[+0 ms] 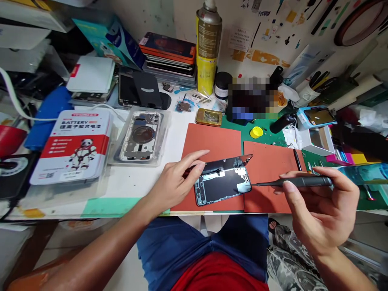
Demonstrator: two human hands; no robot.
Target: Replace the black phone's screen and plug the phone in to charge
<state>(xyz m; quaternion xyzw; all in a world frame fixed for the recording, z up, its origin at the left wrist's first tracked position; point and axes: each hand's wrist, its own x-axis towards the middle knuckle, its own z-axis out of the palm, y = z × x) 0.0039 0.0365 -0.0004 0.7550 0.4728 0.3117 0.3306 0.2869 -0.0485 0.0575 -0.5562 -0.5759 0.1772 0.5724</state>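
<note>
Between the left fingers (pixel 190 159) and right fingers (pixel 294 199), an opened phone part (pixel 222 189) lies over a red mat (pixel 209 139); the left ones hold its nearest corner, likely steadying it, the right grip a screwdriver (pixel 306 182) almost level, apparently to aim its tip at the edge.

The scene is brightly and fairly evenly lit, with the strongest whiteness thrown back by the bare counter (pixel 136 184). A soft shadow is cast on the red-brown mat (pixel 273 165) below the screwdriver (pixel 306 182). Pale bluish reflections are shown along the opened phone (pixel 221 190), and highlights are caught by the spray can (pixel 207 52). Large print on the battery box (pixel 72 147) is rendered legibly, while smaller lettering is lost. Outlines are stretched and tilted toward the edges by wide-angle distortion. One patch behind the mats is hidden by coarse pixelation.
</note>
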